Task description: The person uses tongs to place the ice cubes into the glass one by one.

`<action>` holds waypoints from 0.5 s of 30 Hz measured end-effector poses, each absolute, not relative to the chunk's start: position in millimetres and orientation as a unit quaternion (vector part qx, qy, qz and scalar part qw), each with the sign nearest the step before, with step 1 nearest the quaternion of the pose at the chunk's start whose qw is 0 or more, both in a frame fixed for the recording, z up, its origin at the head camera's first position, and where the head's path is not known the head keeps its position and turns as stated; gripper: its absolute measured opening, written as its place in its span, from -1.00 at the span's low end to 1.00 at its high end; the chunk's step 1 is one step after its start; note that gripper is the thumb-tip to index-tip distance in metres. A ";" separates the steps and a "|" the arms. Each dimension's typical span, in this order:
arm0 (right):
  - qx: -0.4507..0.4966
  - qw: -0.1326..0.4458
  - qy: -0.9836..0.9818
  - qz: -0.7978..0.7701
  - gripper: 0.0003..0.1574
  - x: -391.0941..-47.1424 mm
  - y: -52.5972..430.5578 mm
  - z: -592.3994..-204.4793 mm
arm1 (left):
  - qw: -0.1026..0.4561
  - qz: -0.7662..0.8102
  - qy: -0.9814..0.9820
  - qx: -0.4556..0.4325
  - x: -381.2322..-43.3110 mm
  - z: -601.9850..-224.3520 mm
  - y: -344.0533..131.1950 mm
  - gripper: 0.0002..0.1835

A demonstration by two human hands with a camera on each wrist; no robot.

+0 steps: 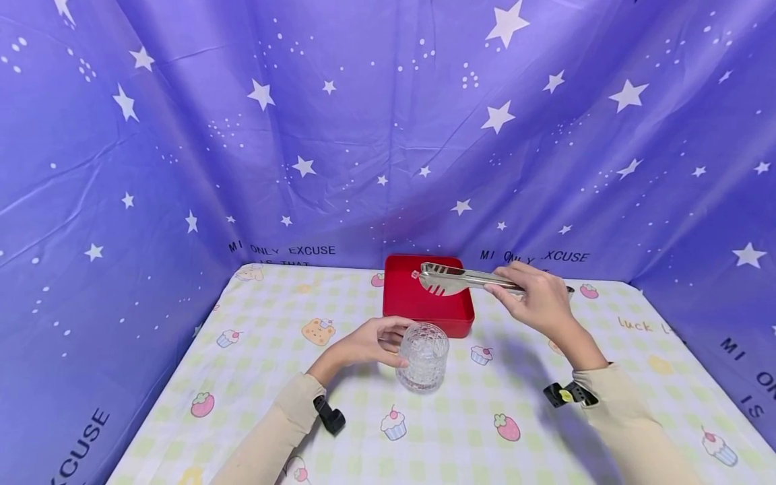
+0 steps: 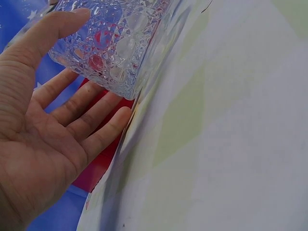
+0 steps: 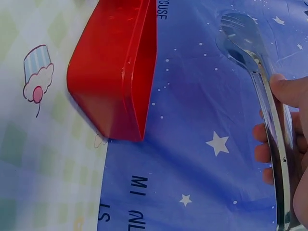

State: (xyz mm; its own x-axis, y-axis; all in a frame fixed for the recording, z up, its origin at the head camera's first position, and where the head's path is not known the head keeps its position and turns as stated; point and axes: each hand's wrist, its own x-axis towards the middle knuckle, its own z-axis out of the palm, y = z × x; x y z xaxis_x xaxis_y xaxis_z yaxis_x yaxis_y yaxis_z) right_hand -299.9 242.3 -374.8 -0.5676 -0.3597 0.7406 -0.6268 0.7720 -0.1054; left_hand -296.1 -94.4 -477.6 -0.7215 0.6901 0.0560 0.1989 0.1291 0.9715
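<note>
A clear patterned drinking glass (image 1: 424, 360) stands upright on the table, in front of the red box (image 1: 428, 328). My left hand (image 1: 377, 342) holds it from the left; in the left wrist view the thumb lies against the near side of the glass (image 2: 113, 45) and the fingers reach behind it. My right hand (image 1: 536, 296) grips metal tongs (image 1: 469, 277) above the box, their slotted heads pointing left. A small pinkish piece (image 1: 415, 274) shows at the tips of the tongs; its kind is too small to tell. Whether the glass contains anything is unclear.
A checked tablecloth (image 1: 242, 391) printed with cakes and strawberries covers the table. Behind and at both sides hang purple-blue curtains (image 1: 364, 135) with white stars. The red box sits near the table's back edge, its open top facing up.
</note>
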 end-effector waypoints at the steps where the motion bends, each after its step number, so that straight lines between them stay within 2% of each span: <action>1: 0.280 0.362 -0.872 0.177 -0.67 -300.0 242.2 -375.3 | 0.210 0.585 0.719 0.310 -296.3 -477.8 -94.4 -0.24; 15: 0.297 0.333 -0.887 0.120 -0.47 -310.4 246.2 -378.2 | 0.206 0.576 0.726 0.314 -295.0 -476.3 -94.8 -0.25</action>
State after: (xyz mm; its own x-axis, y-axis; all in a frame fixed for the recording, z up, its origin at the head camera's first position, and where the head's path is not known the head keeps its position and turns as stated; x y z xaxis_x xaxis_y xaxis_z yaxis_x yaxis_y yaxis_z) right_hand -310.4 246.2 -378.2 -0.6009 -0.4474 0.6624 -0.6073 0.7943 -0.0144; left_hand -295.0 -94.8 -476.3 -0.7176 0.6935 0.0631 0.2186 0.1383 0.9660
